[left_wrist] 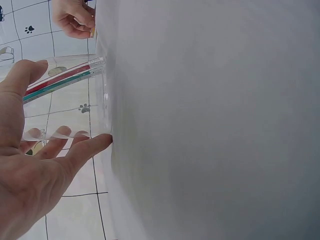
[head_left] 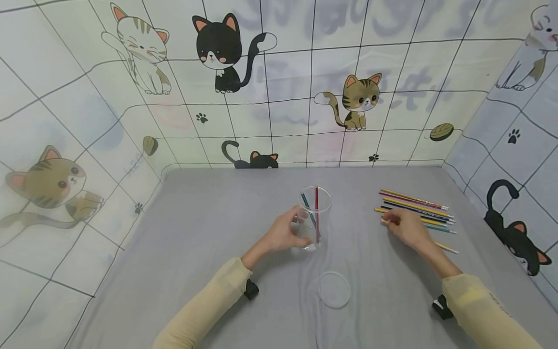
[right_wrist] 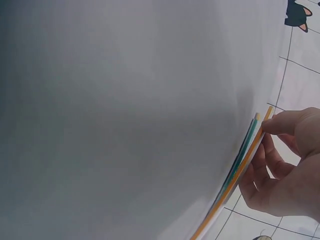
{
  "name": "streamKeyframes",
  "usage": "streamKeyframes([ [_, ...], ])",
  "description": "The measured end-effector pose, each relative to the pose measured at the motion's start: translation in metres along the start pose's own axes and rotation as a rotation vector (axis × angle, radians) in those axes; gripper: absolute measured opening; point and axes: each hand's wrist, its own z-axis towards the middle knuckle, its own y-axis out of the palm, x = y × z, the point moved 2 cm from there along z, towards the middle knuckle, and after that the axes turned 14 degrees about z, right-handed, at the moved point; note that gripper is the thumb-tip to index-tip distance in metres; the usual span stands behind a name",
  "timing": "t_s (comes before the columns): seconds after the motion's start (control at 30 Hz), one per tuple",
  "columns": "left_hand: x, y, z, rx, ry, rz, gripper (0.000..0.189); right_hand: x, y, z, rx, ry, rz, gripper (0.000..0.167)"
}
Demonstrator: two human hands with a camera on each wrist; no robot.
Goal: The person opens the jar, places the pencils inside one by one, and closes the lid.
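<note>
Clear plastic, or maybe glass, makes the tall round see-through cup (head_left: pixel 323 218), which stands upright on the grey cloth tabletop (head_left: pixel 209 218). Inside it are two thin pencils, a red pencil (head_left: pixel 317 213) that is almost straight up and a blue-green pencil (head_left: pixel 308 210) that leans.

The left hand (head_left: pixel 283 232) holds the cup. It is opened as wide as the cup, with its fingers bent around the sides, and one fingertip is down near the bottom.

The right hand (head_left: pixel 407 228) is well apart from the left one. Its fingertips pinch a long yellow pencil (head_left: pixel 445 247) near one end, with no gap left between them but the pencil, and its other fingers are curled in. I cannot tell if this pencil touches the table. Just beside that hand lies a bunch of pencils (head_left: pixel 416 207) in yellow, red, dark blue and blue-green, side by side.

Nearer the person, a flat clear round disc (head_left: pixel 333 291) like a lid lies on the table. Both arms wear pale yellow sleeves (head_left: pixel 205 300).
</note>
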Motion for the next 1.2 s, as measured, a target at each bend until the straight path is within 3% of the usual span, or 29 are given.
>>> streamKeyframes([
  [0.5, -0.001, 0.001, -0.001, 0.001, 0.005, 0.006, 0.063, -0.014, -0.012, 0.005, 0.038, -0.114, -0.008, 0.015],
  [1.2, 0.000, 0.000, -0.001, -0.010, -0.006, -0.001, 0.062, -0.056, -0.032, 0.015, 0.116, -0.107, 0.141, 0.016],
])
